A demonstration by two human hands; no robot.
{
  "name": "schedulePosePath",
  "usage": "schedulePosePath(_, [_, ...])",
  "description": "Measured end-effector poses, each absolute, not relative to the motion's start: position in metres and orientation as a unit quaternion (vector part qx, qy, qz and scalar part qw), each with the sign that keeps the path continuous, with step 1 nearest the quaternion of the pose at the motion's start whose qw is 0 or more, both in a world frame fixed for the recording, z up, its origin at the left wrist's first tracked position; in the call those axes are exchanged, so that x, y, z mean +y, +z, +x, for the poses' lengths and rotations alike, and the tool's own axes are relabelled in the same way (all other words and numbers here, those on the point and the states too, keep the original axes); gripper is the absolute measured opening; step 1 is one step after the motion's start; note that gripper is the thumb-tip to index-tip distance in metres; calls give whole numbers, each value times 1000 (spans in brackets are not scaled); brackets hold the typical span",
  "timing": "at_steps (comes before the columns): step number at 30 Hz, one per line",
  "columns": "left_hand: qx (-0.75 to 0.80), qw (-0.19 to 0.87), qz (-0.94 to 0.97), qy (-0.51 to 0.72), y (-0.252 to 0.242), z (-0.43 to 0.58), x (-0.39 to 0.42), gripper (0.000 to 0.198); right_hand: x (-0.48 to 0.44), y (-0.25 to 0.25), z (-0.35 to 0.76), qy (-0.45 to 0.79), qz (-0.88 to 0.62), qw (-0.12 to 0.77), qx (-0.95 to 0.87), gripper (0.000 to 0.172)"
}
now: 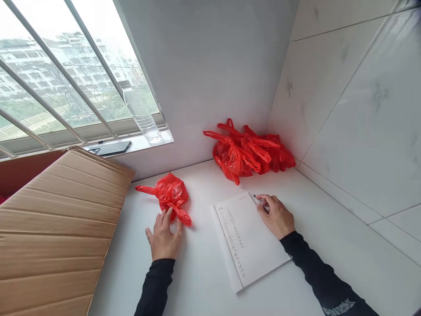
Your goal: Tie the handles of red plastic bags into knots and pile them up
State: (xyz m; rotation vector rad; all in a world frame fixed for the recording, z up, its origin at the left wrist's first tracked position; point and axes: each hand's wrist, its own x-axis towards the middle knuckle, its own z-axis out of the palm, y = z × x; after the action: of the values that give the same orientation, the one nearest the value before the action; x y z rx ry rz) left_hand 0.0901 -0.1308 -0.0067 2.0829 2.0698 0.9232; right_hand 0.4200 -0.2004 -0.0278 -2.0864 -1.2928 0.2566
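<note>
A knotted red plastic bag [171, 191] lies on the white tabletop, its handles sticking out to the left and toward the front right. My left hand [165, 235] rests just in front of it with fingers spread, the fingertips at the bag's near edge; it does not grasp the bag. In my right hand [277, 216] is a pen [262, 203], partly covered by the fingers. That hand lies at the right edge of a notepad [259, 254], whose page bears two columns of small handwritten marks on its left side.
Several red plastic bags [243, 151] are heaped in the back corner against the wall. At the left stands an open cardboard box [59, 228]. A clear water bottle [141, 112] and a phone [113, 148] sit on the sill of the barred window.
</note>
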Motion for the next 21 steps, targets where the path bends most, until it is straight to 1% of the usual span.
schedulePosePath(2, [672, 23, 666, 324, 3, 85, -106, 43, -199, -27, 418, 79, -795, 331, -502, 24])
schedulePosePath(6, [594, -82, 628, 497, 31, 101, -81, 41, -192, -24, 421, 71, -775, 338, -530, 25])
schedulePosePath(8, [545, -103, 638, 534, 43, 124, -84, 38, -186, -22, 429, 79, -755, 342, -553, 26])
schedulePosePath(11, [515, -46, 679, 521, 53, 165, -92, 34, -177, -21, 447, 101, -725, 358, -580, 25])
schedulePosePath(16, [557, 165, 646, 495, 73, 225, -62, 28, -165, -27, 467, 157, -697, 398, -575, 19])
schedulePosePath(18, [563, 199, 648, 474, 89, 249, -38, 22, -164, -28, 470, 176, -694, 410, -565, 18])
schedulePosePath(21, [568, 221, 648, 456, 115, 290, -6, 16, -164, -27, 470, 197, -689, 424, -554, 17])
